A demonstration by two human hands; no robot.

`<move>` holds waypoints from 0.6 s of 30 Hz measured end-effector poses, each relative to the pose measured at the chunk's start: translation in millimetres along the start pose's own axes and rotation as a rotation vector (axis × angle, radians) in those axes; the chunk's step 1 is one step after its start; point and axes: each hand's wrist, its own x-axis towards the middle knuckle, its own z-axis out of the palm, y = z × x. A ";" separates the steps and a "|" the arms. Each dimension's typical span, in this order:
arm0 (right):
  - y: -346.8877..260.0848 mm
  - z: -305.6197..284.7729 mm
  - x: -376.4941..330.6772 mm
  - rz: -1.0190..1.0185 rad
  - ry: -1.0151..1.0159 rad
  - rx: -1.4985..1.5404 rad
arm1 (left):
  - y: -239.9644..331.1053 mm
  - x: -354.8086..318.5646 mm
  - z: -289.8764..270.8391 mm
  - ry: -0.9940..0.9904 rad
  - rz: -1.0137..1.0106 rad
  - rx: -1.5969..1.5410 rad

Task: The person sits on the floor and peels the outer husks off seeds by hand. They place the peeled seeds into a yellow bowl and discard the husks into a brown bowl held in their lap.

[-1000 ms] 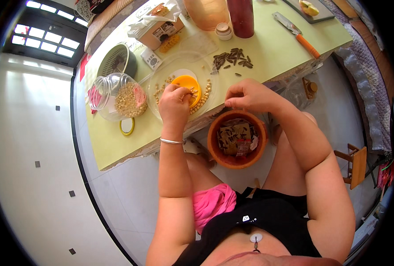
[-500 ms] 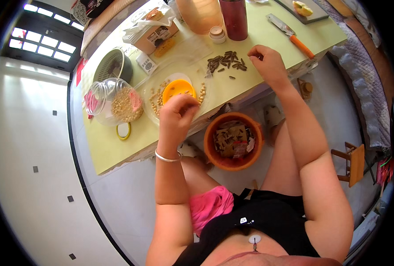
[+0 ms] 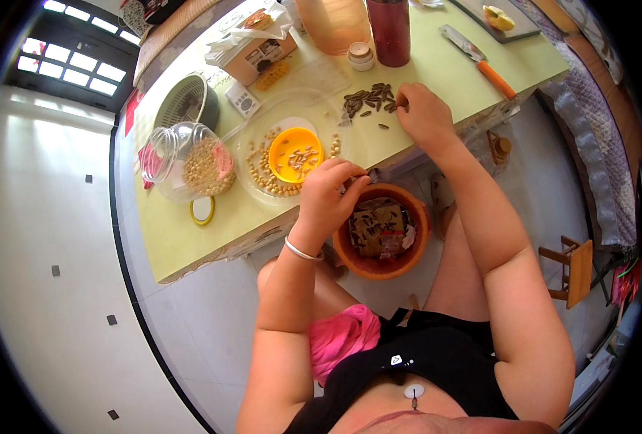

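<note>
My left hand [image 3: 333,192] is over the near rim of an orange-brown bin [image 3: 344,253], thumb and fingers pinched together. Whatever lies between those fingertips is too small to make out. At the right edge of a pile of dark striped sunflower seeds [image 3: 364,101], my right hand [image 3: 426,117] rests with curled fingers, their tips partly hidden. A yellow dish [image 3: 281,148] holds pale shelled kernels [image 3: 303,157]. It sits on a clear round plate [image 3: 252,189], with cream-coloured beans [image 3: 263,170] ringed about it. Inside the bin are dark shells and wrappers.
A clear jar of beans [image 3: 205,170] lies on its side at the left, near a yellow-rimmed lid [image 3: 202,210]. Behind stand a grey-green basket [image 3: 207,108], a box [image 3: 259,58], a small white jar [image 3: 360,56] and a dark red tumbler [image 3: 390,36]. An orange-handled knife [image 3: 491,72] lies right.
My left hand has moved right and nearer, from over the yellow dish to the bin's edge, uncovering the kernels. My right hand has lowered and shifted left onto the seed pile.
</note>
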 end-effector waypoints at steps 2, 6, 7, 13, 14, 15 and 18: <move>-0.4 -0.4 0.2 0.007 0.029 0.055 | -0.5 2.6 1.8 0.036 0.026 0.027; -8.8 -4.3 -2.5 -0.010 -0.014 0.411 | -3.7 3.3 6.3 0.147 0.013 0.050; -13.3 -5.2 -5.5 -0.006 -0.068 0.587 | -3.9 3.7 8.5 0.191 -0.002 0.056; -37.1 -10.1 -38.7 -0.056 -0.348 0.993 | 1.9 10.8 15.2 0.320 0.077 0.081; -41.1 -11.0 -42.5 -0.057 -0.354 1.022 | 2.5 11.7 16.2 0.321 0.094 0.076; -43.9 -11.2 -45.3 -0.057 -0.359 1.050 | -0.7 11.0 18.9 0.327 0.104 0.075; -46.0 -4.2 -48.4 -0.008 -0.307 1.102 | -5.3 8.6 19.9 0.361 0.111 0.102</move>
